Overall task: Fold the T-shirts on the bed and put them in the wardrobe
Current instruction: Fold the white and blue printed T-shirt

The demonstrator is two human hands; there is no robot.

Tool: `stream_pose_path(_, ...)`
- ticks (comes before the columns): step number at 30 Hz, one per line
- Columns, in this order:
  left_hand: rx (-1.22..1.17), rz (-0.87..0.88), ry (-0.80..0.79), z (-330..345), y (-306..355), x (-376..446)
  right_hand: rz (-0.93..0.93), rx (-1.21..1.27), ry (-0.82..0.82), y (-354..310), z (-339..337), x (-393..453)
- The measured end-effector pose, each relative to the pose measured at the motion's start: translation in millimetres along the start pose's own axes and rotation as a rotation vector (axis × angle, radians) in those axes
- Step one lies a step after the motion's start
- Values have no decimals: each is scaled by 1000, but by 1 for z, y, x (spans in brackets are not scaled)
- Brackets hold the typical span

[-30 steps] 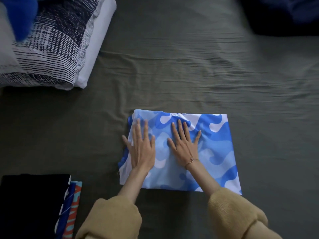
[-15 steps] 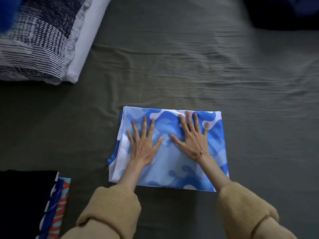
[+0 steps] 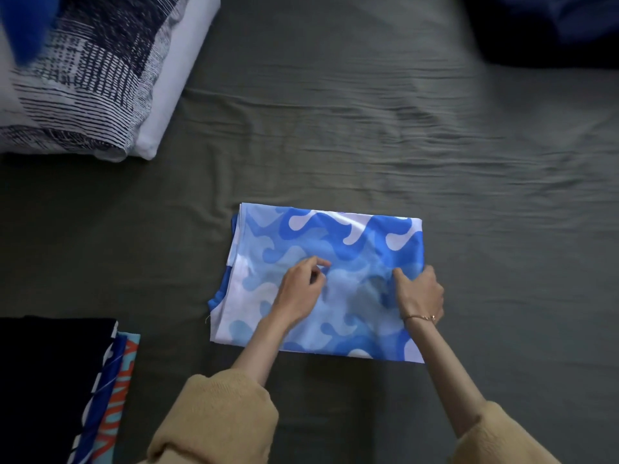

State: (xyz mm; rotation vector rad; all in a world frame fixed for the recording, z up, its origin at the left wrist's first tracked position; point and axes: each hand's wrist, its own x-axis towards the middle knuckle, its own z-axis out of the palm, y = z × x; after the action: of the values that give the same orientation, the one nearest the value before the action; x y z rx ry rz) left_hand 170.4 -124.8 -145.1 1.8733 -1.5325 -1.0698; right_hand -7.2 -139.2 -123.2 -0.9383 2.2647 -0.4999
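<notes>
A folded T-shirt (image 3: pixel 335 242) with a blue and white wave print lies flat on the grey-green bed sheet (image 3: pixel 335 128), in the middle of the view. My right hand (image 3: pixel 420 293) grips its right edge, thumb on top and fingers wrapped round the edge. Over the middle of the shirt, my left hand (image 3: pixel 299 286) has its fingers curled, thumb and forefinger pinching the top layer of cloth. A stack of folded T-shirts (image 3: pixel 50 380), black on top with a blue one and one with orange letters under it, sits at the lower left.
Two pillows (image 3: pixel 100 78), one with a dark striped print and one white, lie at the upper left. A dark blue heap of cloth (image 3: pixel 552 25) lies at the upper right corner. Wrinkled sheet stretches between them.
Both hands were pressing flat on the shirt with spread fingers. Now the right hand has slid to the right edge and gripped it, and the left hand's fingers have curled.
</notes>
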Motion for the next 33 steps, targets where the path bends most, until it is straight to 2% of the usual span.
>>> stream_pose_path(2,-163,-105,-34,-6,-2,1,-66,93,-42,-10,-2,-8)
stream_pose_path(5,-332,-236,8,-22,-11,2,-172,169,-103,-28,3,-27)
stream_pose_path(10,-413,-326,120,-61,-37,0,-316,175,-251,-64,32,-67)
stream_pose_path(13,-503,-358,134,-73,-48,-2,-380,114,-350,-82,55,-86)
stream_pose_path(18,-664,-437,282,-89,-62,1,-391,58,-515,-110,97,-109)
stream_pose_path(24,-997,-510,209,-100,-62,-6,-318,108,-674,-123,144,-126)
stream_pose_path(30,-964,-379,48,-112,-64,-13,-318,155,-790,-119,140,-117)
stream_pose_path(31,-909,-369,43,-112,-67,-14,-315,174,-811,-118,138,-114)
stream_pose_path(33,-647,-340,112,-110,-74,-15,-336,226,-802,-113,132,-109)
